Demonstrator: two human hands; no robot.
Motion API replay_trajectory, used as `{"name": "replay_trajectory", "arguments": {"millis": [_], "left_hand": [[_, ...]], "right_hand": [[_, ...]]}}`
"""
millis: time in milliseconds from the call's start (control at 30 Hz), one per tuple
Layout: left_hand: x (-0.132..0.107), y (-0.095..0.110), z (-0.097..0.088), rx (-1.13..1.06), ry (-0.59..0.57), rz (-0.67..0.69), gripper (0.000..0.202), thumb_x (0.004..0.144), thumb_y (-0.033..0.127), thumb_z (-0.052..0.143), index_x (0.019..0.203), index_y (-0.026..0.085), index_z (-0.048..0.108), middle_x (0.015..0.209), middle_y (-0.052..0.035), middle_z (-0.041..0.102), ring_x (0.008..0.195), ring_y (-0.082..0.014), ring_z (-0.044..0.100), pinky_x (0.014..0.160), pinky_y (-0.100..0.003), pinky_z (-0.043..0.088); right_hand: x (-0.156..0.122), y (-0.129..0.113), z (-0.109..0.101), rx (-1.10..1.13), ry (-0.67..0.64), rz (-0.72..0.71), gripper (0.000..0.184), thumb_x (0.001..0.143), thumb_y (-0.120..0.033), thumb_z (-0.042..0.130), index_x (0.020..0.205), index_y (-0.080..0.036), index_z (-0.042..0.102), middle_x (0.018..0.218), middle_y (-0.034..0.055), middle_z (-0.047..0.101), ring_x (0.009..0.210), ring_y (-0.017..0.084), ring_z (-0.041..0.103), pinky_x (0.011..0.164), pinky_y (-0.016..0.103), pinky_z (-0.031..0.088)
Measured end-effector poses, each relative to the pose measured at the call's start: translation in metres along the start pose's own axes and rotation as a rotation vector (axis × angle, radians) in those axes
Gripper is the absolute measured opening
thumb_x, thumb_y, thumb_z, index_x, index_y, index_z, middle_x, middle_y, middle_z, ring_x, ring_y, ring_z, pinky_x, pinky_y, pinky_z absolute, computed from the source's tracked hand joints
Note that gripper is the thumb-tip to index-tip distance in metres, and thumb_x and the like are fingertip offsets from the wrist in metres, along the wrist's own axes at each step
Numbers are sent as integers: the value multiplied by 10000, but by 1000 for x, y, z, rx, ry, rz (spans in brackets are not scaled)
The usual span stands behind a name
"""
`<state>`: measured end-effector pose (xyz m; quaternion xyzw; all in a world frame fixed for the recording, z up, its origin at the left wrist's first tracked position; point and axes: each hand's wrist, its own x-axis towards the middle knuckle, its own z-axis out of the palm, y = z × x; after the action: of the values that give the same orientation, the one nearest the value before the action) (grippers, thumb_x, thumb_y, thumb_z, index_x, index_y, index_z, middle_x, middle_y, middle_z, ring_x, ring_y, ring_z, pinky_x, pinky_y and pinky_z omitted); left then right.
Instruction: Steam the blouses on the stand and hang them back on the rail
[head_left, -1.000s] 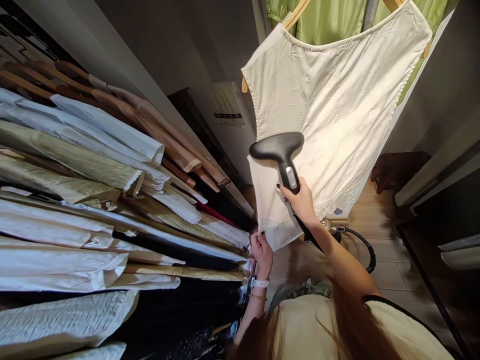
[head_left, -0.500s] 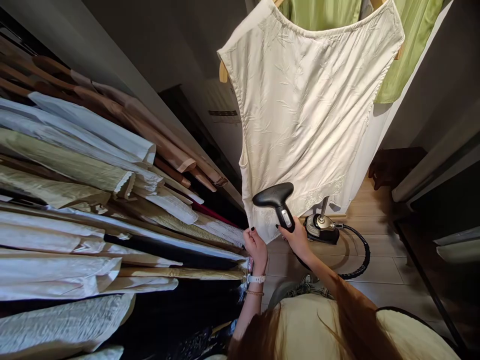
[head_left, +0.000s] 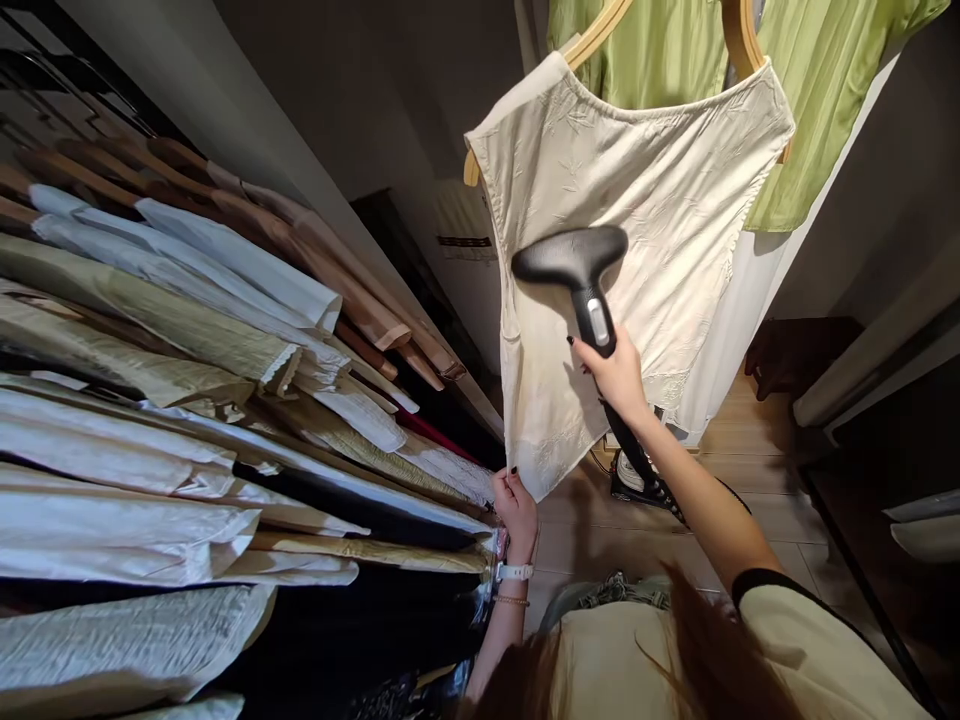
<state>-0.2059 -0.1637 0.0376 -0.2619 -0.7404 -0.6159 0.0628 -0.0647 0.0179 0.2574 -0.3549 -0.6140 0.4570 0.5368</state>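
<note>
Dim rm, wood-look floor (head_left: 742,465). Row of hung clothes (head_left: 225,360) crowds L side of view, hems close by L hand (head_left: 517,510), tight there. Green garment (head_left: 810,130) hangs behind white top (head_left: 667,220), which is on wood hanger (head_left: 600,32), upper ctr. L hand pinches its bottom corner; R hand (head_left: 615,375) wrapped rnd handle of blk steamer (head_left: 566,255), head in front of top, can't tell if touching. Hose (head_left: 634,450) partly blocks base unit (head_left: 625,477) on floor below. Dark furniture (head_left: 799,350) farther back, R side of view, low, too dim for detail.
</note>
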Motion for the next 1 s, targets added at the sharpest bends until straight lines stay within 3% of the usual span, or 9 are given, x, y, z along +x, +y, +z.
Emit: {"name": "replay_trajectory", "arguments": {"millis": [133,267,533,733,1000], "left_hand": [[-4,1,1,0,-41,26,354,984,536,487,883,210,581,744,-15,575,637,-165,495,610,-291,371],[-8,-4,4,-1,-87,17,373,987,557,478,890,209,571,776,-25,586,673,-171,514,636,-294,385],[-16,-2,18,-39,-177,9,386,985,583,472,893,219,562,797,-40,583,721,-190,537,682,-313,417],[-21,5,22,-75,-215,-16,376,988,574,478,877,220,542,798,-43,564,718,-193,525,677,-323,419],[-11,11,12,-36,-128,-44,409,980,612,463,871,224,528,767,-18,541,707,-176,518,659,-302,403]], "right_hand": [[30,-31,-8,102,29,-76,436,778,-571,739,939,-238,509,760,-51,583,644,127,568,607,261,436],[30,-33,-13,115,57,-57,410,786,-534,736,930,-229,502,773,-50,589,628,109,568,616,254,447],[-36,38,-14,-43,-33,168,436,766,-577,732,953,-235,535,739,-46,630,652,151,593,608,269,429],[-78,80,-3,-76,-75,347,465,732,-612,728,926,-228,550,703,-52,598,622,145,560,601,267,423],[-124,116,16,-90,-139,309,401,766,-575,700,892,-227,547,721,-45,563,653,145,508,610,261,391]]}}
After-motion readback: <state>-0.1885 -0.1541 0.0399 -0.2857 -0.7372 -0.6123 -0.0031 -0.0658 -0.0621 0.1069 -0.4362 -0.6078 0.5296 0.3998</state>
